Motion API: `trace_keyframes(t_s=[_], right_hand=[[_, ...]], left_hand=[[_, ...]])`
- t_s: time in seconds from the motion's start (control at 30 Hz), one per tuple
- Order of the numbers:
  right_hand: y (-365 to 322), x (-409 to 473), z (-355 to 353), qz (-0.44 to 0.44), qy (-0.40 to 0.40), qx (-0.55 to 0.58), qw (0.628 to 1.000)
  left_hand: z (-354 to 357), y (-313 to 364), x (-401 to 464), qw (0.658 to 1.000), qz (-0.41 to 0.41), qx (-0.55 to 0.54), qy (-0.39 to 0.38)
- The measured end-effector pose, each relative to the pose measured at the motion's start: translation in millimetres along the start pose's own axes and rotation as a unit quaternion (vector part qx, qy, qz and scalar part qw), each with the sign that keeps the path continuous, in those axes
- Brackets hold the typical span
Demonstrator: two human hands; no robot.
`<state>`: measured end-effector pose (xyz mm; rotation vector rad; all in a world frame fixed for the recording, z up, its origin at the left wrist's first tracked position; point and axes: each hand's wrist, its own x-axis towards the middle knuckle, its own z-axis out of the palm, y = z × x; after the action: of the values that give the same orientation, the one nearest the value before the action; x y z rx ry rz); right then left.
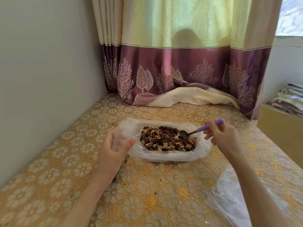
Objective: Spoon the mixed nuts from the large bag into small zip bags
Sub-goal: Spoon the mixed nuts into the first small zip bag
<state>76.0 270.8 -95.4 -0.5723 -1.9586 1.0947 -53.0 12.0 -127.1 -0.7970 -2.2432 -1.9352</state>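
Observation:
The large clear bag (170,155) lies open on the table, its rim rolled down around a heap of mixed nuts (165,139). My right hand (221,135) pinches the purple handle of a metal spoon (193,132), whose bowl rests at the right end of the nuts. My left hand (114,148) grips a small clear zip bag (121,140) at the large bag's left edge, thumb and fingers curled round it. Some dark nuts show below my left hand, in what may be another small bag (124,163), mostly hidden.
The table has a gold floral cover (147,194). A wall runs along the left. A purple and cream curtain (180,76) hangs at the back, its hem on the table. Clear plastic bags (229,199) lie under my right forearm. Folded cloths (290,99) sit on a box at the right.

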Motion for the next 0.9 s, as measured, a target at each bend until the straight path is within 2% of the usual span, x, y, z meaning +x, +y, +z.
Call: trace_keyframes(t_s=[0.27, 0.47, 0.6, 0.73, 0.9], right_hand=[[11, 0, 4, 0.137, 0.003, 0.129, 0.982], [17, -1, 11, 0.178, 0.035, 0.162, 0.970], [19, 0, 11, 0.216, 0.066, 0.190, 0.955], [18, -1, 11, 0.222, 0.084, 0.209, 0.949], [0, -3, 12, 0.184, 0.074, 0.257, 0.946]], left_hand=[[-1, 1, 0, 1.000, 0.001, 0.008, 0.002], [-10, -2, 3, 0.997, 0.025, 0.072, 0.020], [-7, -5, 3, 0.993, 0.035, 0.116, -0.003], [0, -5, 0, 0.990, 0.037, 0.126, -0.043], [3, -5, -1, 0.992, 0.021, 0.109, -0.062]])
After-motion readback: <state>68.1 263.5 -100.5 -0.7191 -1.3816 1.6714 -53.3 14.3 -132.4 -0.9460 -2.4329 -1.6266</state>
